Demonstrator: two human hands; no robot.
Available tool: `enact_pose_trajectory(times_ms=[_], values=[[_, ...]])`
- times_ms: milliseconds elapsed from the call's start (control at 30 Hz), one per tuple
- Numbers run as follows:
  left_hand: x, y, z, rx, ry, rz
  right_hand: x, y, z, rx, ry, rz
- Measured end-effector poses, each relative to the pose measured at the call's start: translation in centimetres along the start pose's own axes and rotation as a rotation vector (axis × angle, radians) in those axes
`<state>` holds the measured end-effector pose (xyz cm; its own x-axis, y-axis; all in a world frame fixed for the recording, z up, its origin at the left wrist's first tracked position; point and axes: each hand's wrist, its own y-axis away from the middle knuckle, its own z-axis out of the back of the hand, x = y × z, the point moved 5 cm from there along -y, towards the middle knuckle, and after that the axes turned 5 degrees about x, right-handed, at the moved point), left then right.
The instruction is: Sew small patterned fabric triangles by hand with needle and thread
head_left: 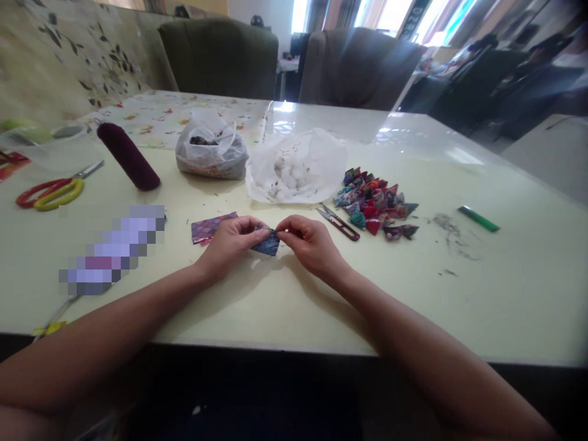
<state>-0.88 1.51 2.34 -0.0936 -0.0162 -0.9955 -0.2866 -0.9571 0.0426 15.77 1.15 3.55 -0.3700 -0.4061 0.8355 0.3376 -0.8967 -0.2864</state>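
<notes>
Cloth patches [206, 229], flat and patterned in purple, lie on the counter [266, 318] partly behind our left hand [234, 239]. That hand's grip pinches a streaked blue scrap [267, 246], thin and angular, which sits between our two hands. Our right hand [305, 242] pinches the scrap's upper corner; whether a needle or thread is there too, we cannot tell at this blur. We judge the step in hand to be close edge work, and the next move calls for a firm left pinch and fine right fingertips. Beyond, fluffy white stuffing [291, 174] sits in a crinkled plastic bag [328, 162]. Slim snips [342, 223] lie beside puffy, pointed cloth pieces [374, 202]; farther right rests a smooth green stick [478, 218].
</notes>
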Motion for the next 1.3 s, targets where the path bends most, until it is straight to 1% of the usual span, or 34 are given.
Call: enact_pose_trajectory(times_ms=[200, 333, 433, 533, 733, 933, 1133, 1200, 1300], values=[[1.0, -0.2, -0.2, 0.067, 0.209, 0.083, -0.4, -0.1, 0.2, 0.035, -0.073, -0.029], [1.3, -0.3, -0.4, 0.1, 0.308, 0.127, -0.9, -0.3, 0.1, 0.091, -0.206, -0.07], [1.2, -0.3, -0.5, 0.133, 0.341, 0.128, -1.0, -0.4, 0.1, 0.128, -0.311, -0.077], [1.3, -0.3, -0.5, 0.14, 0.345, 0.133, -1.0, -0.4, 0.1, 0.148, -0.38, -0.08], [1.6, -0.3, -0.6, 0.163, 0.365, 0.16, -1.1, -0.6, 0.0, 0.131, -0.429, -0.082], [1.3, -0.1, -0.9, 0.184, 0.354, 0.158, -1.1, -0.2, -0.4, 0.088, -0.308, -0.072], [1.4, -0.2, -0.9, 0.132, 0.218, 0.051, -0.1, 0.5, -0.7, 0.045, -0.079, -0.06], [1.3, -0.2, -1.0, 0.128, 0.177, 0.022, 0.5, 0.7, -0.6, 0.033, 0.018, -0.014], [1.1, -0.2, -1.0, 0.114, 0.107, -0.02, 1.3, 0.9, -0.6, 0.011, 0.191, 0.13]])
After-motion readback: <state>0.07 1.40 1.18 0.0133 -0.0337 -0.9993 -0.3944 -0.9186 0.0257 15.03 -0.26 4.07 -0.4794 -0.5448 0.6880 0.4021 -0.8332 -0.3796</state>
